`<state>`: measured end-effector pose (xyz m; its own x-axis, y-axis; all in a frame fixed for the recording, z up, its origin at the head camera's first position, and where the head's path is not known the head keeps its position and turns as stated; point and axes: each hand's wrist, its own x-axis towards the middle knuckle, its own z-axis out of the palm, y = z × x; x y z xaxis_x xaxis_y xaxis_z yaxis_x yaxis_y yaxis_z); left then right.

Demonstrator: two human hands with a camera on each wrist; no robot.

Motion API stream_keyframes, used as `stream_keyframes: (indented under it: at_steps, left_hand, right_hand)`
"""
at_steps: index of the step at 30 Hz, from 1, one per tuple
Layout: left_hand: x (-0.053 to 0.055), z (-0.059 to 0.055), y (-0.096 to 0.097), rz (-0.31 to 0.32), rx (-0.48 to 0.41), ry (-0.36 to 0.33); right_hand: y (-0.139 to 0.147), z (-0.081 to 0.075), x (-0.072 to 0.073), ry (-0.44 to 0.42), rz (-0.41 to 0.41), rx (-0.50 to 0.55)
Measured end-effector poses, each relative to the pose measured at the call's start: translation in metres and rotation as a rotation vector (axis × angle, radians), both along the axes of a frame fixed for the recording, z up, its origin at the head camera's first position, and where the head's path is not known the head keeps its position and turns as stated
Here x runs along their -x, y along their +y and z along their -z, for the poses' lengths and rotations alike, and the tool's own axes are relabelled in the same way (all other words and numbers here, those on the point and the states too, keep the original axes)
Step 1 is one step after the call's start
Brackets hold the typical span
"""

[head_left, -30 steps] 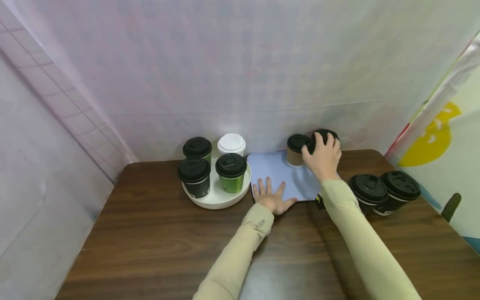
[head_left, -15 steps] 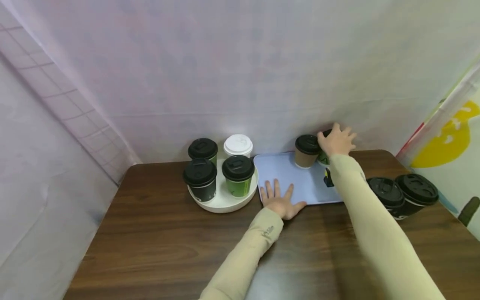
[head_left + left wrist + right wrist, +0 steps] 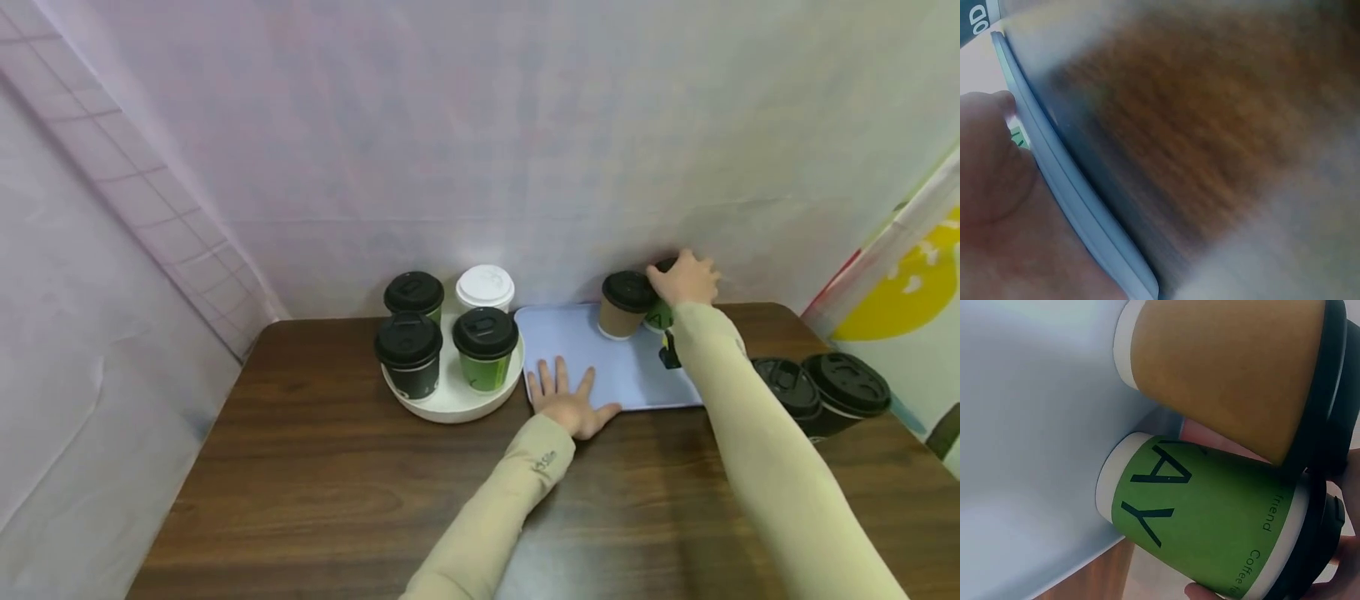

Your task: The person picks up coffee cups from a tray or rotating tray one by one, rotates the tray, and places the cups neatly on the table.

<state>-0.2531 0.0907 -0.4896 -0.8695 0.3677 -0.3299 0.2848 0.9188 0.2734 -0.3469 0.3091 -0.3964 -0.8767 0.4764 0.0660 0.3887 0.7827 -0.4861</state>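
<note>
In the head view, my right hand [image 3: 688, 282] grips the black lid of a green paper coffee cup [image 3: 1210, 515]. This cup stands on the back right part of a pale blue tray [image 3: 626, 371]. Right beside it is a brown paper coffee cup [image 3: 620, 322] with a black lid, upright on the same tray. My left hand [image 3: 567, 408] lies palm down with spread fingers across the tray's front left edge. The left wrist view shows part of that hand against the tray rim [image 3: 1079, 194]. My right hand and sleeve partly hide the green cup in the head view.
Left of the tray, a round white tray [image 3: 450, 415] carries several lidded cups, including a white-lidded cup [image 3: 485, 287] and a green one [image 3: 485, 350]. Two dark cups [image 3: 846, 387] stand at the table's right, partly behind my right sleeve. A curtain [image 3: 450, 142] hangs behind the table.
My right hand has shifted right and slightly back over the green cup's lid, uncovering more of the brown cup. My left hand stays at the tray edge. The head view has panned slightly.
</note>
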Motion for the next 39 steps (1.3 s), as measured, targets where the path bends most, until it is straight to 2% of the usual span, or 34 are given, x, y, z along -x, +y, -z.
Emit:
stream_keyframes:
  at_steps: [7,11,15,18,22,29,32,39]
  left_hand:
    - [-0.016,-0.020,-0.007,0.002,-0.024,-0.003]
    - [-0.020,-0.023,-0.008,0.002,-0.016,0.006]
    - [-0.017,-0.021,-0.007,0.010,-0.019,0.011]
    - [-0.008,-0.011,-0.002,0.011,-0.022,0.006]
    - [0.008,0.009,0.007,0.012,-0.007,-0.001]
    - [0.008,0.005,0.007,0.020,0.002,-0.010]
    - [0.012,0.009,0.009,0.024,0.023,-0.005]
    - [0.015,0.007,0.008,0.031,-0.001,0.008]
  right_hand:
    - [0.007,0.006,-0.006,-0.007,0.000,-0.024]
    - [0.010,0.006,-0.008,0.007,0.004,-0.033]
    - [0.010,0.004,-0.008,0.020,0.011,-0.038]
    - [0.009,0.002,-0.010,0.029,0.003,-0.040]
    - [0.007,0.000,-0.013,0.048,-0.013,-0.025]
    - [0.009,0.002,-0.021,0.051,-0.024,-0.045]
    - [0.009,0.004,-0.023,0.046,-0.027,-0.050]
    - [0.012,0.003,-0.026,0.042,-0.039,-0.062]
